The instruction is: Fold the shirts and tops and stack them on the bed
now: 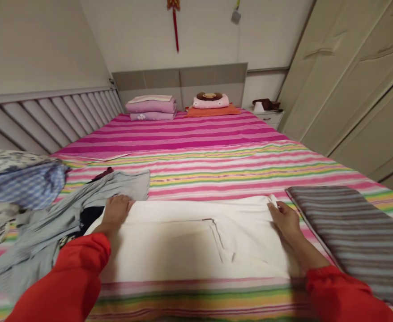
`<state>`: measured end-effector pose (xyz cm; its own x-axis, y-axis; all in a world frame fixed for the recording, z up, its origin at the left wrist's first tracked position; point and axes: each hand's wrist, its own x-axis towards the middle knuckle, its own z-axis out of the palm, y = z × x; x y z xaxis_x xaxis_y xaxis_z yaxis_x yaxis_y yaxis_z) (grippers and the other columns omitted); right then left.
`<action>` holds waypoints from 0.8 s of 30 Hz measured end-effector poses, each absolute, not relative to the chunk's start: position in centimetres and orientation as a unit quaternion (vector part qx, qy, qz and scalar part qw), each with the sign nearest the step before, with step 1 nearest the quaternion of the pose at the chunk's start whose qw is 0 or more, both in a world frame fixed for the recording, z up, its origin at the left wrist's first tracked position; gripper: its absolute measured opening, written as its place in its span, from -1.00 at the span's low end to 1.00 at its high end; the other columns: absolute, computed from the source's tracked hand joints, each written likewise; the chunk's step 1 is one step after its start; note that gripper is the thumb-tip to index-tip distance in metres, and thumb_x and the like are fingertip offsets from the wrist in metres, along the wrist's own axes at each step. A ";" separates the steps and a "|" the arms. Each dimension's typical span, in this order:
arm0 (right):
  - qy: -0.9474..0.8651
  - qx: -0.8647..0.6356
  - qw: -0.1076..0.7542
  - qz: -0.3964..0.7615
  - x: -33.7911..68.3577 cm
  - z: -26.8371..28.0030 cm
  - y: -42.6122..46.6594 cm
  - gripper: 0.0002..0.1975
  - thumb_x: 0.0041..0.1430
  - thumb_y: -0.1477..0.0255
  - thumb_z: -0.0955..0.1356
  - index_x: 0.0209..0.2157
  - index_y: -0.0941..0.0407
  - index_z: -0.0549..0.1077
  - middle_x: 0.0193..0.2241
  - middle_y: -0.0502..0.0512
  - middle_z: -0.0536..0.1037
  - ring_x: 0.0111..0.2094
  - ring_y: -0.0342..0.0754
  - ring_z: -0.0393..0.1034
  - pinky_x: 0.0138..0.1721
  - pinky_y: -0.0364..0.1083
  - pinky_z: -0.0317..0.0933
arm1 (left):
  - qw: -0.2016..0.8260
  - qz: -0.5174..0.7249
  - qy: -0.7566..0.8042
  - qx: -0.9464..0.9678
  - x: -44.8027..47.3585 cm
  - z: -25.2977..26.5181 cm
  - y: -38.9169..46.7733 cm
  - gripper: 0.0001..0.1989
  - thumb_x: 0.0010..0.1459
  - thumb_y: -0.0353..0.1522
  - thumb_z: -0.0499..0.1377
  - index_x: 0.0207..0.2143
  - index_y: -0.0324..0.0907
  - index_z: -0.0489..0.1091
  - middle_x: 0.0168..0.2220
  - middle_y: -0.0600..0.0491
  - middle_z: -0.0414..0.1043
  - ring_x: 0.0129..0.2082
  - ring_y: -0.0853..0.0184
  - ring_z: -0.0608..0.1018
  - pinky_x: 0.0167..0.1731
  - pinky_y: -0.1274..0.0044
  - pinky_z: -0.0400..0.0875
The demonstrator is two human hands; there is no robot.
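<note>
Left of brown striped cloth (347, 237): white cloth (156, 246) lies creased on bedsheet (210, 172). Right hand (285, 219), nearer striped cloth, pinches corner, fingers closed; left hand (117, 212), farther off, curls half-open over edge, grip uncertain. Possible faults: uneven tension deepening creases; left hand catching grey garment (49, 237).

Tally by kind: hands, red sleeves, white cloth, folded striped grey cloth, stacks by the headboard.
Hands: 2 (left hand, right hand)
Red sleeves: 2 (left sleeve, right sleeve)
White cloth: 1
Striped grey cloth: 1
Stacks: 2 (purple stack, pink-and-orange stack)
Total: 8
</note>
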<state>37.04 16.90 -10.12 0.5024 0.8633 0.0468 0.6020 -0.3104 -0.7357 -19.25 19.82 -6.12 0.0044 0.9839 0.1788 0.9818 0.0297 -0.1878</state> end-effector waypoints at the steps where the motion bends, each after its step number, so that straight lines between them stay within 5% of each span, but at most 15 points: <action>1: -0.477 -0.809 0.308 0.156 36.9 -9.9 16.9 -0.69 0.16 0.23 0.27 -0.26 0.15 0.50 -0.50 0.12 0.49 -0.36 0.07 0.39 -0.31 -0.02 0.25 | 0.133 -0.009 -0.726 -0.675 -18.6 -6.2 19.8 -0.59 0.26 -0.25 -0.10 -0.19 -0.33 0.45 -0.12 -0.29 0.49 -0.05 -0.01 0.48 0.08 0.15 0.21; 3: -0.503 -0.828 0.238 0.069 35.8 -9.0 16.7 -0.58 0.19 0.27 0.24 -0.02 0.22 0.45 -0.23 0.32 0.55 -0.16 0.20 0.42 -0.15 0.10 0.27 | 0.129 -0.072 -0.757 -0.637 -16.4 -6.4 20.0 -0.62 0.24 -0.33 -0.07 -0.11 -0.39 0.41 0.03 -0.37 0.41 0.07 -0.07 0.41 0.16 0.04 0.10; 6: -0.579 -0.769 0.268 -0.040 31.8 -7.9 16.3 -0.40 0.27 0.26 0.17 0.22 0.33 0.23 0.15 0.49 0.34 0.18 0.29 0.21 0.13 0.22 0.12 | 0.057 -0.189 -0.719 -0.666 -9.9 -7.5 20.2 -0.58 0.22 -0.35 -0.04 0.05 -0.38 0.32 0.23 -0.35 0.22 0.25 -0.09 0.24 0.21 0.01 0.04; 9: -0.695 -0.664 0.275 0.013 26.0 -8.1 15.9 -0.42 0.33 0.25 0.07 0.29 0.21 0.18 0.28 0.31 0.23 0.31 0.17 0.04 0.24 0.17 0.03 | 0.000 -0.186 -0.652 -0.735 -0.8 -9.5 19.2 -0.53 0.28 -0.31 -0.10 0.21 -0.15 0.23 0.29 -0.06 0.23 0.29 0.21 0.23 0.24 0.30 0.16; 13: -0.771 -0.608 0.160 0.098 22.0 -10.2 15.5 -0.45 0.35 0.21 0.02 0.31 -0.04 0.15 0.33 0.07 0.16 0.36 0.14 -0.07 0.27 0.35 -0.15 | -0.106 -0.180 -0.605 -0.769 7.0 -12.4 18.0 -0.44 0.31 -0.27 -0.18 0.35 -0.01 0.01 0.39 0.03 0.00 0.38 0.13 0.03 0.28 0.09 0.04; 17: -0.734 -0.667 0.081 0.096 25.5 -12.1 16.3 -0.39 0.32 0.10 0.04 0.32 0.02 0.14 0.35 0.10 0.10 0.38 0.20 -0.15 0.27 0.41 -0.26 | -0.069 -0.147 -0.677 -0.718 2.6 -12.9 18.6 -0.45 0.29 -0.26 -0.13 0.32 -0.06 0.11 0.36 -0.02 0.05 0.37 0.03 0.05 0.29 -0.01 -0.07; 24: -0.696 -0.712 0.088 0.034 31.7 -13.3 16.3 -0.37 0.29 0.07 0.08 0.31 0.00 0.14 0.35 0.14 0.11 0.37 0.23 -0.13 0.24 0.45 -0.25 | 0.044 -0.078 -0.779 -0.620 -14.8 -10.3 16.5 -0.45 0.28 -0.26 -0.08 0.30 -0.15 0.14 0.34 -0.14 0.09 0.37 0.00 0.05 0.28 -0.02 -0.14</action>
<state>31.74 16.27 -13.29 0.0299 0.9968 0.0736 0.9847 -0.0167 -0.1733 -14.77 16.47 -10.30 -0.2265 0.9599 0.1652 0.9736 0.2184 0.0660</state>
